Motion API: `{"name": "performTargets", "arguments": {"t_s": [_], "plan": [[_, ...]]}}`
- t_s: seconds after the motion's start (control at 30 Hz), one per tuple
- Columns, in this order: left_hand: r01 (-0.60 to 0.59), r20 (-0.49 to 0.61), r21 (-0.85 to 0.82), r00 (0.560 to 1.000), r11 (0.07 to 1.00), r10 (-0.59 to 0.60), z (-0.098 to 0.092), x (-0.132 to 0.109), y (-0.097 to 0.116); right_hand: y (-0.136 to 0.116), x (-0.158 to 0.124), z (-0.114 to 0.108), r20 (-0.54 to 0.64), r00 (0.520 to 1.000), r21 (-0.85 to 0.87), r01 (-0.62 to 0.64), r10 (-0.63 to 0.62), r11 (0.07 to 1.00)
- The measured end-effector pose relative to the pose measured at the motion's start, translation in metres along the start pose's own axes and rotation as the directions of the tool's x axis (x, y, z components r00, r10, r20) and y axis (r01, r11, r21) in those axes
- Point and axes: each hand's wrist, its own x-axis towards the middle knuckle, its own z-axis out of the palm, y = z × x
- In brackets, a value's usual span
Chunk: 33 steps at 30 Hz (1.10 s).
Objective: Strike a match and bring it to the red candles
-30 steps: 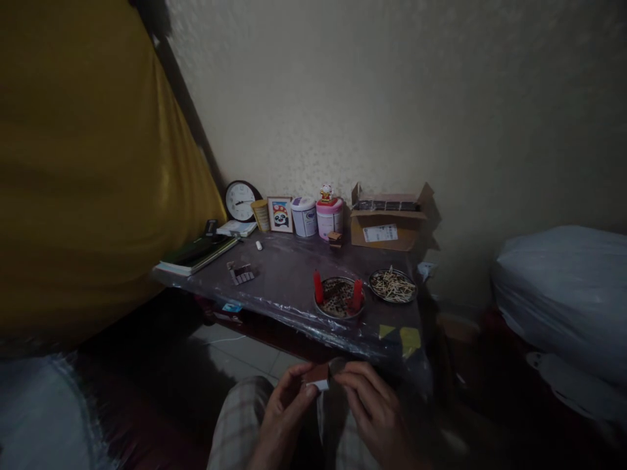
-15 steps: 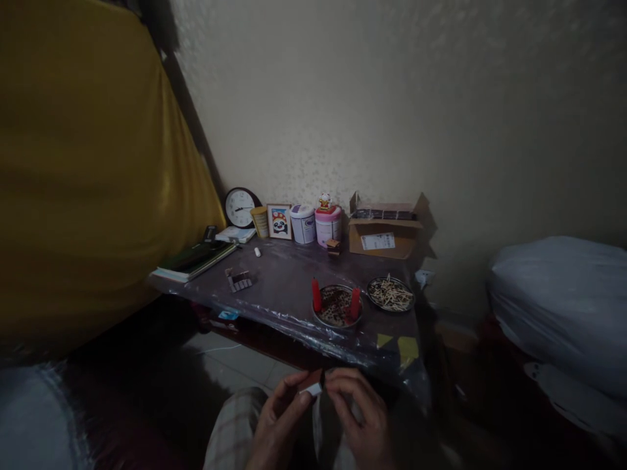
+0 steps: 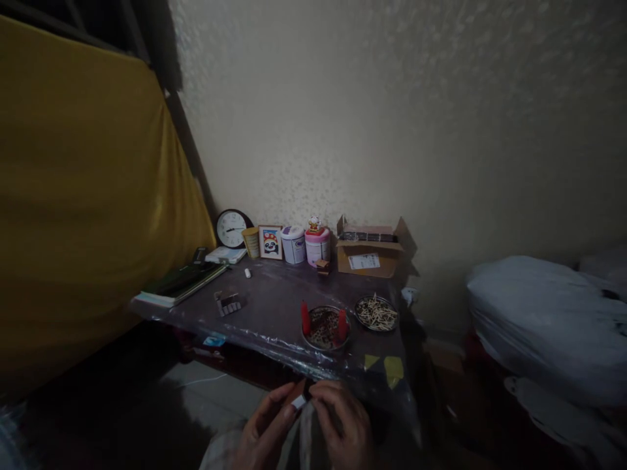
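My left hand [image 3: 268,423] grips a small matchbox [image 3: 298,399] at the bottom middle, with its brown side and white end showing. My right hand [image 3: 343,421] is pinched at the box's right edge; what its fingertips hold is too small and dark to make out. Beyond my hands, a round metal dish [image 3: 325,348] bears a left red candle [image 3: 305,318] and a right red candle [image 3: 341,326], both upright, with no flame visible. To its right, a second round dish [image 3: 356,318] is heaped with loose matchsticks [image 3: 377,314].
A plastic-covered table [image 3: 274,300] carries a clock [image 3: 232,229], framed panda picture [image 3: 271,242], two lidded tubs and an open cardboard box [image 3: 367,260] along the wall. Books [image 3: 181,284] lie at left. Yellow papers [image 3: 393,369] are near the front edge; a yellow cloth [image 3: 98,215] hangs left.
The view has tilted up and turned slightly right, so the table sits lower and further left. My hands stay together at the matchbox, which appears slightly more tilted.
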Motion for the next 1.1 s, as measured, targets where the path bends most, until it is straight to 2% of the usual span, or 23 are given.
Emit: {"name": "performTargets", "arguments": {"t_s": [0.17, 0.27, 0.43, 0.67, 0.87, 1.1], "plan": [[-0.050, 0.027, -0.003, 0.998, 0.999, 0.050, 0.010, -0.002, 0.007, -0.002, 0.007, 0.000, -0.067, 0.997, -0.020, 0.042, -0.043, 0.999], [-0.037, 0.012, 0.006, 0.999, 0.999, 0.037, 0.014, -0.003, 0.010, -0.002, 0.010, -0.001, -0.058, 0.997, -0.003, 0.046, -0.046, 0.999], [-0.004, 0.022, 0.017, 1.000, 1.000, 0.003, 0.010, 0.003, 0.006, 0.000, 0.012, -0.005, -0.027, 0.998, 0.014, 0.050, -0.050, 0.999], [-0.056, 0.128, -0.040, 0.990, 0.998, 0.061, 0.008, 0.008, -0.002, 0.005, 0.012, -0.008, -0.021, 1.000, 0.053, 0.010, -0.009, 0.999], [-0.062, 0.130, -0.039, 0.989, 0.997, 0.066, 0.012, 0.009, -0.001, 0.002, 0.012, -0.008, -0.101, 0.995, 0.045, 0.018, -0.013, 0.999], [-0.072, 0.126, -0.047, 0.989, 0.996, 0.078, 0.010, 0.011, -0.006, 0.014, 0.013, -0.003, -0.088, 0.994, -0.012, 0.063, -0.064, 0.998]]}}
